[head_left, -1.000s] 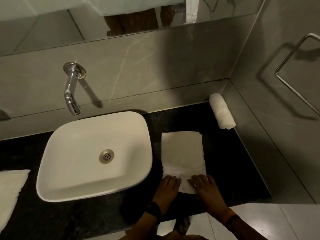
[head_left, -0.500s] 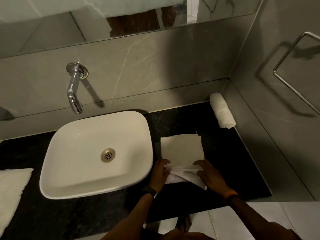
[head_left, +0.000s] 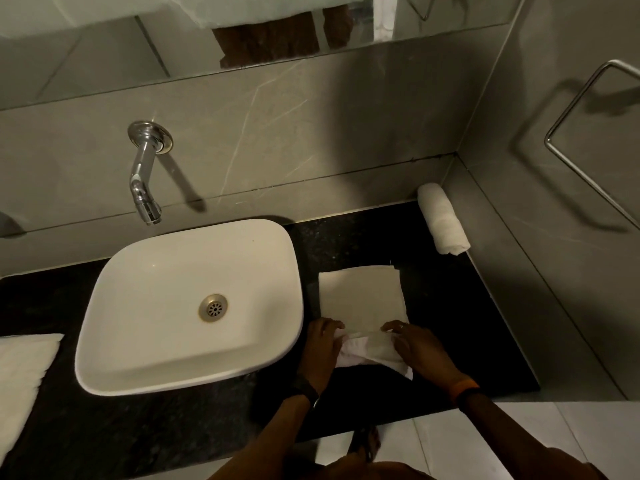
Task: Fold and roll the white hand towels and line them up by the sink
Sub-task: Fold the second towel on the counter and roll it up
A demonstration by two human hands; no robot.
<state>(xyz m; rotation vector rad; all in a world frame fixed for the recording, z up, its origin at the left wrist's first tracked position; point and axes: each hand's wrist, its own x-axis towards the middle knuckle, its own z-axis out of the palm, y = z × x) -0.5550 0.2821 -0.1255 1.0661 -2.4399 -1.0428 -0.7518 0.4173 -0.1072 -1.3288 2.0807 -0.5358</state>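
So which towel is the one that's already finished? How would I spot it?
Start at the white sink and look right along the black counter to its far corner, where the two walls meet. The rolled towel lies there against the side wall. Unlike the folded towel under the hands, it is a tight cylinder, untouched.

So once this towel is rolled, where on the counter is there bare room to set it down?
Bare black counter lies between the sink and the rolled towel at the right wall. Another bare strip runs right of the flat towel. Nearest you is crowded: left hand and right hand grip its near end.
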